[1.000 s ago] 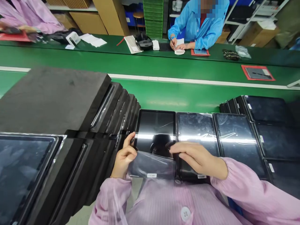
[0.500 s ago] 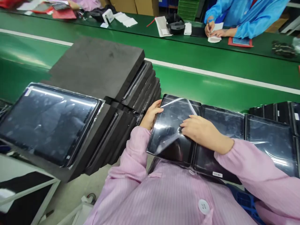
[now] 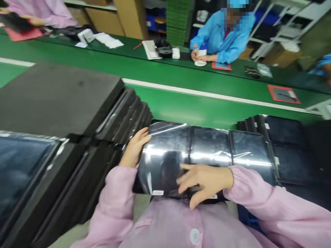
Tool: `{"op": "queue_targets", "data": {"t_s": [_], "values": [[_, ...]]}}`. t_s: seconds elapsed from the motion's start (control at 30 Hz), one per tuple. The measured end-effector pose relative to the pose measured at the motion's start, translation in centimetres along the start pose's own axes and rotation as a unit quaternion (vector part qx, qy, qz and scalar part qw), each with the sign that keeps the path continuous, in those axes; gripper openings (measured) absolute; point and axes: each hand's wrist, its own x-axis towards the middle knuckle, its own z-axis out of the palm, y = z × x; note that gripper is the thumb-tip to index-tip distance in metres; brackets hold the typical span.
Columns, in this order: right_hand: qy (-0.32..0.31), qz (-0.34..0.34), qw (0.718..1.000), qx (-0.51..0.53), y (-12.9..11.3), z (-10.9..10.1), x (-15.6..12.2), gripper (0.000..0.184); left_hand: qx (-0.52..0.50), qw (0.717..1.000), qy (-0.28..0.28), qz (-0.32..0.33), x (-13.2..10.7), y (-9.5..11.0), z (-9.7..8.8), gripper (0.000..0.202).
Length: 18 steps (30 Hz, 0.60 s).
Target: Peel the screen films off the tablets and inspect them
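A black tablet (image 3: 165,155) covered by shiny clear film lies at the near edge of the green table, leftmost in a row of like tablets (image 3: 248,148). My left hand (image 3: 134,148) grips the tablet's left edge, fingers curled over its top corner. My right hand (image 3: 204,182) rests flat on the lower part of the screen, fingers spread and pointing left, the thumb over the near edge. The frame is blurred by motion.
Stacked dark foam trays (image 3: 59,100) holding tablets fill the left side, one tablet (image 3: 23,165) at the near left. More tablets (image 3: 289,127) sit at the right. Across the green conveyor (image 3: 196,100) a person in blue (image 3: 222,38) writes; papers and red mats lie there.
The film that my right hand was pulling across the screen now lies flat over it. My right hand has slid down to the near edge. My left hand stays on the left edge.
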Motion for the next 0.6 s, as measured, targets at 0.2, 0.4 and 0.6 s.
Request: {"op": "queue_targets", "data": {"t_s": [0.2,0.4,0.6], "values": [[0.356,0.262,0.878,-0.184,4.8,-6.8,-7.7,0.022,0.411,0.902,0.053,0.119,-3.6,-0.3,-1.7,0.065],[0.327,0.363,0.837,-0.247,9.4,-8.4,-9.1,0.013,0.573,0.618,-0.2,0.5,-10.3,-1.4,2.0,0.033],[0.348,0.3,0.826,-0.325,6.1,-4.8,-7.9,0.018,0.581,0.662,-0.235,0.411,-10.7,-2.4,5.7,0.054]]}}
